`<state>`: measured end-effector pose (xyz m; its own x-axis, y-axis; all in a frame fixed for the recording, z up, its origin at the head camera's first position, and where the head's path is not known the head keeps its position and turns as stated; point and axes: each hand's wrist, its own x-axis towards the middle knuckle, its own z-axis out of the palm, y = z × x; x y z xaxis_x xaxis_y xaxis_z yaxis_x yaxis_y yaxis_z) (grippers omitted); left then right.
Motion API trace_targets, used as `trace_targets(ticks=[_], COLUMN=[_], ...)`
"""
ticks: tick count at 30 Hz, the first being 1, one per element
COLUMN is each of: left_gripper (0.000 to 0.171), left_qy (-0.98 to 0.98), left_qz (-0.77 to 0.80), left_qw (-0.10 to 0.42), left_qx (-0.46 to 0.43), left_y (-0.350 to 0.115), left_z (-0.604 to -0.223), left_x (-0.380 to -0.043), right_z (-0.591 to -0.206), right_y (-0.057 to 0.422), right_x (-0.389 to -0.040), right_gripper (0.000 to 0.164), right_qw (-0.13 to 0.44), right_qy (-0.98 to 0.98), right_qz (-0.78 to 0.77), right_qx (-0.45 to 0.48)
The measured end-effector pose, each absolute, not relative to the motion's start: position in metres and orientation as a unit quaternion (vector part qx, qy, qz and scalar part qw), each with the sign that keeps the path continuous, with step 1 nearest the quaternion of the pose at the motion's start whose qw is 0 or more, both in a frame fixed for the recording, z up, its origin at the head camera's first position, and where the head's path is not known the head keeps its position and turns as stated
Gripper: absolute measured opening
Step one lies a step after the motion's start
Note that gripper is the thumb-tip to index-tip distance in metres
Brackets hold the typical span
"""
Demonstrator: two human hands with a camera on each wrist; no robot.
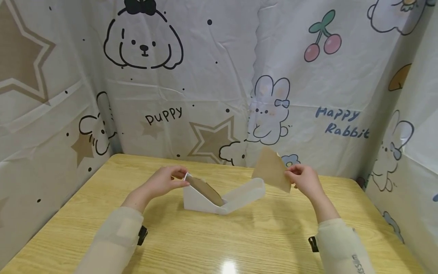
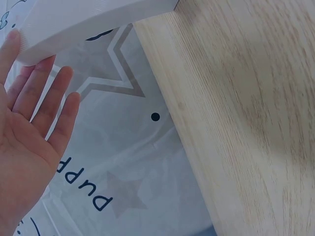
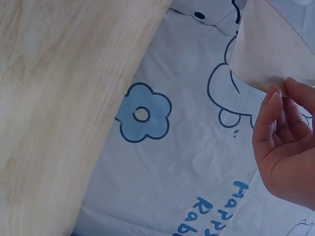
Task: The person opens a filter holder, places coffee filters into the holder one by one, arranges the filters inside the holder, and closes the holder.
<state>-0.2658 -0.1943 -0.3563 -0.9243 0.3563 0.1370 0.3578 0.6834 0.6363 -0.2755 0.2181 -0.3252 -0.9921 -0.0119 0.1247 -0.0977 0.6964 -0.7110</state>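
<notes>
A white box [image 1: 202,202] with a slanted opening stands on the table, its clear lid [image 1: 244,194] swung open to the right. Inside it lies a stack of brown coffee filters [image 1: 207,191]. My left hand [image 1: 167,180] grips the box's tall left end between thumb and fingers; in the left wrist view the fingertips touch the white wall [image 2: 98,22]. To the right of the lid, my right hand [image 1: 304,180] pinches a single brown coffee filter [image 1: 270,169] by its edge, raised above the table. Its crimped seam shows in the right wrist view, on the held filter [image 3: 270,46].
The light wooden table [image 1: 205,239] ends at a back edge close behind the box. A printed cloth [image 1: 205,83] with cartoon animals hangs behind and along both sides. Dark clips [image 1: 142,235] sit at the sleeves.
</notes>
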Motion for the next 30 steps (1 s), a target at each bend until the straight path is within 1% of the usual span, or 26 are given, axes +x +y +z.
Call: trace_targets(ticks=[10, 19, 27, 30], left_gripper=[0.042, 0.042, 0.039, 0.040], left_qy=[-0.918, -0.920, -0.917, -0.917], left_qz=[-0.346, -0.340, -0.346, -0.347], left_qw=[-0.003, -0.003, 0.001, -0.003], left_qx=[-0.193, -0.197, -0.200, -0.197], left_y=[-0.195, -0.195, -0.197, -0.197], left_z=[-0.355, -0.354, -0.355, -0.353], left_x=[-0.264, -0.264, -0.263, -0.262], right_z=[-0.308, -0.304, -0.301, -0.297], right_y=[0.215, 0.215, 0.216, 0.213], right_x=[-0.268, -0.265, -0.263, -0.262], right_gripper=[0.025, 0.025, 0.025, 0.027], right_qw=[0.069, 0.070, 0.079, 0.085], right_qy=[-0.913, -0.913, -0.910, -0.910], right_qz=[0.401, 0.402, 0.405, 0.404], right_qx=[0.032, 0.028, 0.028, 0.026])
